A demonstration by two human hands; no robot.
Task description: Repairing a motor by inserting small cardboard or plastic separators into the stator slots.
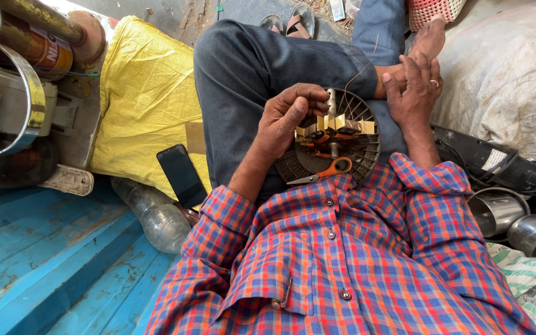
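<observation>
While the round grey slotted motor core (305,162) is pinched by the left hand (286,121), thin copper wire (350,84) is gripped by the right hand (414,87), few slots being wound.

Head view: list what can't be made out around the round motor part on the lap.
- Round motor part: left side hidden by left hand.
- Thin wire: too fine to trace to its ends.
- Orange-handled scissors: blades partly hidden by the shirt.
</observation>
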